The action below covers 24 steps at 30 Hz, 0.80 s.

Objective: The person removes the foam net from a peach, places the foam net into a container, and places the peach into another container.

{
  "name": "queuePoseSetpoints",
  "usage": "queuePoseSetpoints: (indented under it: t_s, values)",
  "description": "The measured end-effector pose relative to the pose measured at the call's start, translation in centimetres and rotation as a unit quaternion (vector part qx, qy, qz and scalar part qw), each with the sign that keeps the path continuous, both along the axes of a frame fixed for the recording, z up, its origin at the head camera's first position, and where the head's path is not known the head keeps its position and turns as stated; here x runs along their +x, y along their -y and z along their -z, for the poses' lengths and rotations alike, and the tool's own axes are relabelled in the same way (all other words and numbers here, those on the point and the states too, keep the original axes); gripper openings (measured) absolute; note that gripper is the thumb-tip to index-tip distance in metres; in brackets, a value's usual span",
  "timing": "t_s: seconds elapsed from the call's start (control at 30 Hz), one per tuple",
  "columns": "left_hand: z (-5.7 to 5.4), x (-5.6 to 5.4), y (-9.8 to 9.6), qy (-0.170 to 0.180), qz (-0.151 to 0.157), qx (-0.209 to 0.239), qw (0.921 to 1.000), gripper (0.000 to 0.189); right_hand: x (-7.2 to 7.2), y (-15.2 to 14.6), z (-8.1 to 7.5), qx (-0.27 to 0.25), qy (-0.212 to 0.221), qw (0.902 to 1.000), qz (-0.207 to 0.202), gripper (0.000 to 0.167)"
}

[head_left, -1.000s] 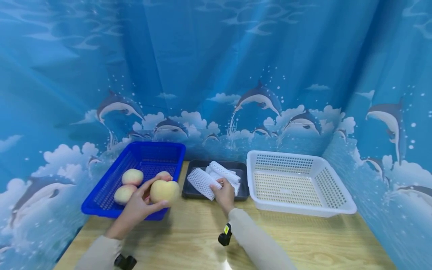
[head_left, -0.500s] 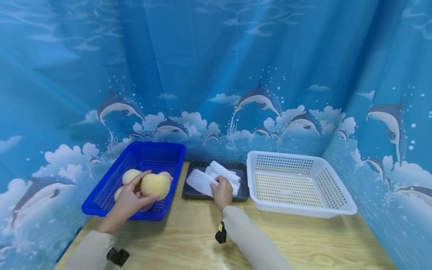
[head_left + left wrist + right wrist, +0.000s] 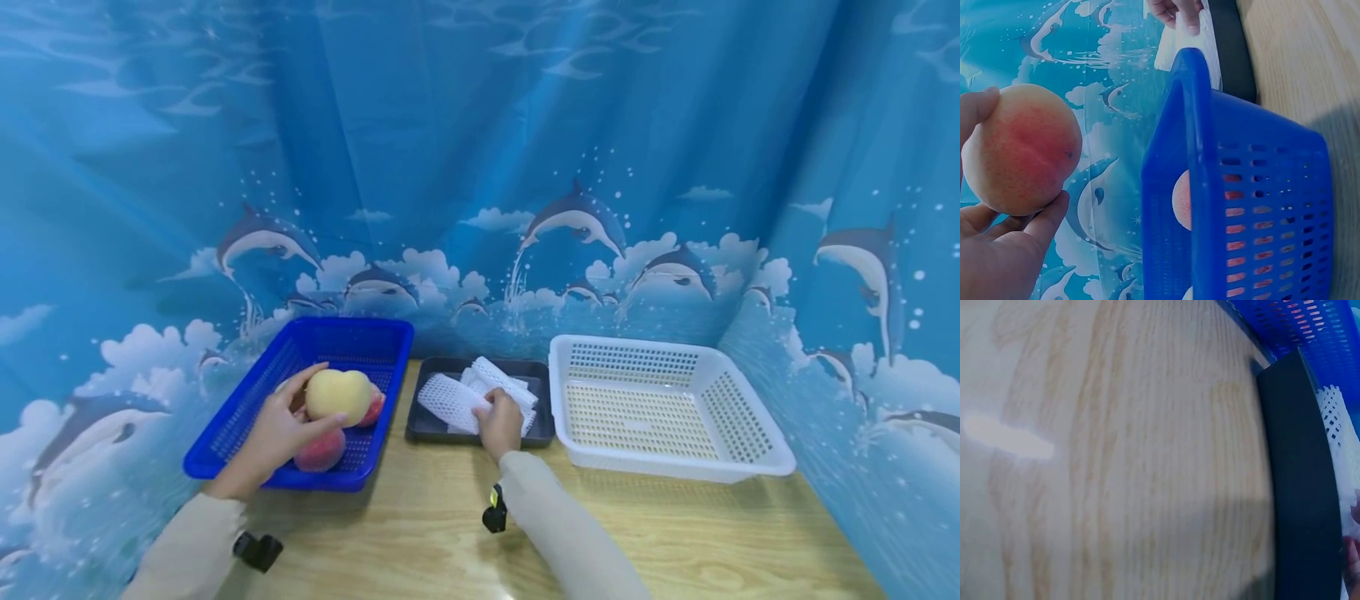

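In the head view my left hand (image 3: 270,429) holds a pale yellow peach (image 3: 336,397) over the blue basket (image 3: 197,468). Thumb and fingers curve round it; the left wrist view shows the reddish side of this peach (image 3: 1025,150). Below it, red peaches (image 3: 321,450) lie in the basket, some of them hidden by the hand. My right hand (image 3: 501,423) pinches the near end of a white foam fruit net (image 3: 452,402) lying in a black tray (image 3: 420,433). Only a bit of that hand (image 3: 1352,562) enters the right wrist view.
More white foam nets (image 3: 504,379) lie beneath and behind the pinched one. To the right of the tray stands a white slotted basket (image 3: 675,467). A dolphin-print curtain (image 3: 480,167) hangs behind the wooden table (image 3: 420,533).
My left hand has moved left with the peach, from the basket's near right corner to over its middle. My right hand stays at the foam net with only a slight shift.
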<state>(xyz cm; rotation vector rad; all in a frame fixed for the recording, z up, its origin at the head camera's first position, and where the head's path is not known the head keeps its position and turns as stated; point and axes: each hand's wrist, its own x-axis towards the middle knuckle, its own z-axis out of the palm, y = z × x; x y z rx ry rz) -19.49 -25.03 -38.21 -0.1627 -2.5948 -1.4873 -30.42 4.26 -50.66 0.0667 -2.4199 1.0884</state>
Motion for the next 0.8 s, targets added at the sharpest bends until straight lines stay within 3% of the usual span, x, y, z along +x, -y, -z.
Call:
queuePoseSetpoints:
  t_s: [0.4, 0.7, 0.8]
  values:
    - [-1.1, -1.9, 0.5, -0.024, 0.001, 0.024, 0.9994, 0.082, -0.1, -1.0, 1.2, 0.024, -0.032, 0.9992, -0.006, 0.02]
    - [-1.6, -3.5, 0.9, 0.03, -0.04, 0.04, 0.9979, 0.09, -0.1, -1.6, 1.3, 0.03, -0.04, 0.9986, -0.019, 0.023]
    - [-1.7, -3.9, 0.9, 0.029, -0.051, 0.043, 0.9974, 0.091, -0.1, -1.6, 1.3, 0.031, -0.041, 0.9985, -0.02, 0.025]
